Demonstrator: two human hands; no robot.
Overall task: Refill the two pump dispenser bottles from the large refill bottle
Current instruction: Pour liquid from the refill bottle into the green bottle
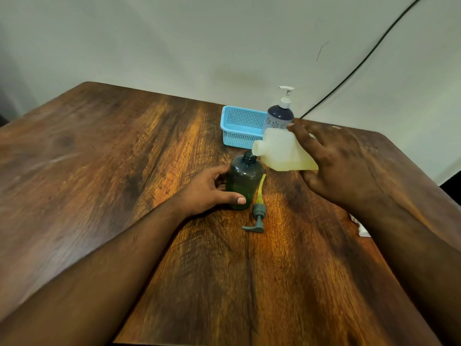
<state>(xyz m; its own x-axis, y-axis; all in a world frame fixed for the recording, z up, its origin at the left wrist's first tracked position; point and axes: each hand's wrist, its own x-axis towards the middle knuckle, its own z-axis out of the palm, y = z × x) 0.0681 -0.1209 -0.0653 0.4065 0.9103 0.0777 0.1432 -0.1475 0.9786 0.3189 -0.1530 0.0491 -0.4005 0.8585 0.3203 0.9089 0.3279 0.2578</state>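
Refill bottle [284, 152] tipped on its side in my right hand [341, 166], its long axis running from about three o'clock, where my fingers wrap the translucent body, to nine o'clock, where the open spout hangs right over the uncapped neck of the dark green dispenser bottle [243, 181]. Whether spout and neck touch I cannot tell; no stream of the pale yellow liquid is plain to see. My left hand [212, 189] grips the green bottle from its nine o'clock side, thumb across the front, holding it upright on the wooden table [99, 171]. Its grey pump head [257, 216], yellowed dip tube pointing toward twelve o'clock, lies on the table just beside the bottle at five o'clock. The second dispenser, a dark blue pump bottle [279, 118] with its white pump on, stands at twelve o'clock behind the refill bottle, next to a light blue plastic basket [243, 128]. I judge the first fill is in hand and the blue bottle not yet begun; what counts now is keeping the spout centred on that narrow neck as the refill bottle's far end rises.
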